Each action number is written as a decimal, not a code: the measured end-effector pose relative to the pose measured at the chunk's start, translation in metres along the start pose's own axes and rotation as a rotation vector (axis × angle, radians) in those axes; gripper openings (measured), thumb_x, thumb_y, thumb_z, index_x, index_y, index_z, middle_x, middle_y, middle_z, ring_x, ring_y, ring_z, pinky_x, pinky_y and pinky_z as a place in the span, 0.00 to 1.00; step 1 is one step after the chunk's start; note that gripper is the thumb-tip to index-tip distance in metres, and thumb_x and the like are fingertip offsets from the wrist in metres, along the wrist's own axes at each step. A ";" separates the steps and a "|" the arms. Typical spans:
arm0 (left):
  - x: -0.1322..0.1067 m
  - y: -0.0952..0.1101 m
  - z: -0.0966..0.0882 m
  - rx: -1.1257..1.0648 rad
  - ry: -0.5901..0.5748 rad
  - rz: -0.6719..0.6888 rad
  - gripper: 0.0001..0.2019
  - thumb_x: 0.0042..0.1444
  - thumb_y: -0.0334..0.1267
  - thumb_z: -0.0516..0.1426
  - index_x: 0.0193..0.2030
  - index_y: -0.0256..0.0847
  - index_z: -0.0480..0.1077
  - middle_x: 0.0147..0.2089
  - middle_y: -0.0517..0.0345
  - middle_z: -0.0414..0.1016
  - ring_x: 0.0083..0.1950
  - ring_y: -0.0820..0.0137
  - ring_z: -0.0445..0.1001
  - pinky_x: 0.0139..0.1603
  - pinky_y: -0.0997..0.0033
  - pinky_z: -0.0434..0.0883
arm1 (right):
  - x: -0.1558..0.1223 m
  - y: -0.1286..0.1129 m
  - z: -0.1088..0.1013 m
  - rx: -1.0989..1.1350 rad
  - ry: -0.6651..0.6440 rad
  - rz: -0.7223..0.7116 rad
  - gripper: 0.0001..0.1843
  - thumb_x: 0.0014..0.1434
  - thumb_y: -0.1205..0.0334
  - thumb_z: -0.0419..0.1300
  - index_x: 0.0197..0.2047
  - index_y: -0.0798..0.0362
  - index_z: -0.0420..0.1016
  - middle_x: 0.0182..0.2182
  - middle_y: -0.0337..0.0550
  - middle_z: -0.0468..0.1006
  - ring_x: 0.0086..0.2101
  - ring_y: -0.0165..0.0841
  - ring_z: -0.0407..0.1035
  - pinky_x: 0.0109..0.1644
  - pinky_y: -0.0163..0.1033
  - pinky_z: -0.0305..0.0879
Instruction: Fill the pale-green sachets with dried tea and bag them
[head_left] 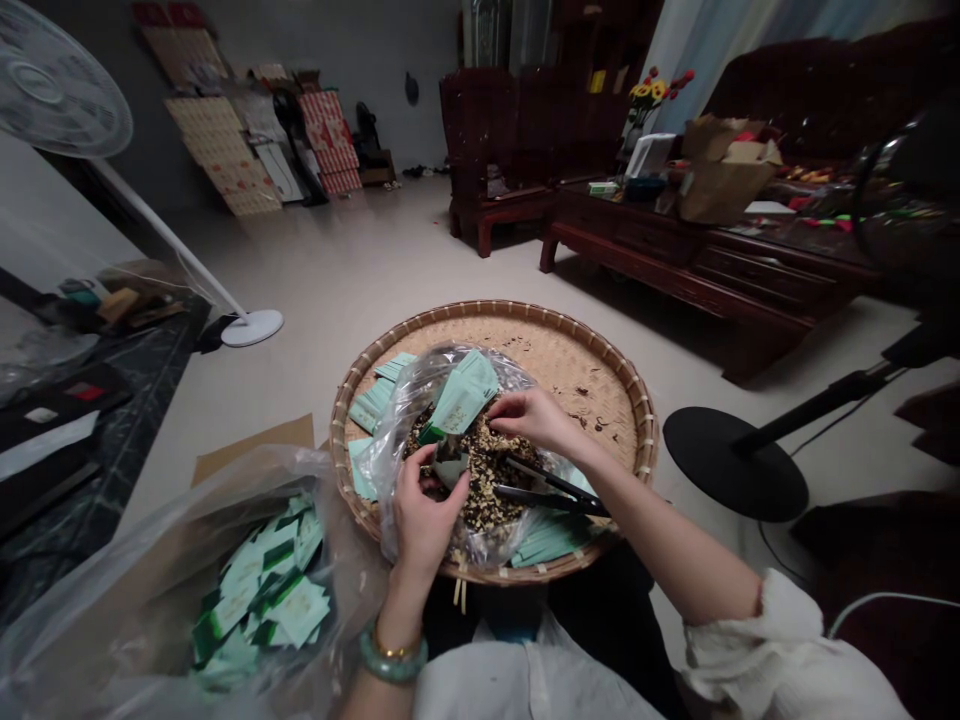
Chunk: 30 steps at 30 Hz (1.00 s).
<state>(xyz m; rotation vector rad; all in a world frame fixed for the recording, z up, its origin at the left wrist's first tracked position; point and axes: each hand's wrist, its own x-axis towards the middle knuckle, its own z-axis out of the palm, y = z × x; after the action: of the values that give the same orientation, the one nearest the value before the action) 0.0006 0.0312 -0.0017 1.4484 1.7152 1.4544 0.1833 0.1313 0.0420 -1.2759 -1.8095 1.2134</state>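
My left hand (421, 515) is closed round a small pale-green paper packet (452, 470), held upright between thumb and fingers. To its right, my right hand (536, 420) has thumb and fingertips pressed together above a dark and cream dry mix (480, 505); whatever they hold is too small to make out. The mix lies in a clear plastic bag (390, 440) spread open on a round woven bamboo tray (649, 420). A stack of flat green packets (466, 388) rests on the mix. Black tongs or scissors (559, 492) lie below my right wrist.
More packets lie along the tray's left side and front edge. A large clear bag at lower left holds several green packets (274, 575). A white fan (251, 328) stands left, a black fan base (731, 465) right. Behind is a dark wooden table (712, 270).
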 end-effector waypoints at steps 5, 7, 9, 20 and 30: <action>0.000 0.002 0.003 0.055 -0.015 0.056 0.22 0.46 0.41 0.63 0.49 0.40 0.67 0.46 0.50 0.73 0.40 0.66 0.75 0.38 0.67 0.75 | -0.019 -0.038 -0.012 0.335 0.015 -0.030 0.10 0.46 0.62 0.67 0.33 0.56 0.78 0.25 0.39 0.78 0.24 0.26 0.70 0.29 0.32 0.69; 0.000 0.002 0.004 0.068 -0.014 0.062 0.22 0.47 0.41 0.63 0.49 0.40 0.67 0.46 0.50 0.73 0.41 0.65 0.75 0.38 0.67 0.75 | -0.024 -0.050 -0.008 0.362 -0.003 -0.059 0.09 0.45 0.63 0.67 0.32 0.56 0.78 0.25 0.39 0.78 0.24 0.25 0.69 0.28 0.31 0.69; -0.001 0.002 0.004 0.077 -0.018 0.053 0.22 0.47 0.40 0.63 0.49 0.41 0.67 0.46 0.50 0.73 0.41 0.65 0.75 0.37 0.67 0.75 | -0.028 -0.057 0.000 0.360 -0.034 -0.084 0.07 0.46 0.64 0.67 0.31 0.56 0.77 0.25 0.38 0.77 0.23 0.24 0.68 0.27 0.30 0.67; -0.003 0.000 0.001 0.072 0.003 0.059 0.22 0.47 0.42 0.63 0.49 0.40 0.67 0.47 0.50 0.72 0.42 0.66 0.74 0.40 0.67 0.74 | -0.024 -0.043 -0.005 0.417 -0.019 -0.059 0.09 0.48 0.61 0.66 0.31 0.56 0.75 0.23 0.38 0.77 0.26 0.27 0.72 0.33 0.35 0.71; -0.005 0.000 0.001 0.101 0.009 0.093 0.21 0.47 0.40 0.63 0.49 0.41 0.67 0.45 0.50 0.72 0.42 0.65 0.74 0.38 0.66 0.75 | -0.032 -0.036 0.013 0.070 -0.088 -0.182 0.18 0.52 0.62 0.64 0.48 0.53 0.75 0.42 0.46 0.79 0.36 0.32 0.73 0.38 0.37 0.71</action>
<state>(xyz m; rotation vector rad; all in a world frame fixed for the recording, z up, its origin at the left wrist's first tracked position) 0.0036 0.0272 -0.0034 1.5957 1.7709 1.4414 0.1697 0.0928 0.0705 -1.0097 -1.8834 1.2366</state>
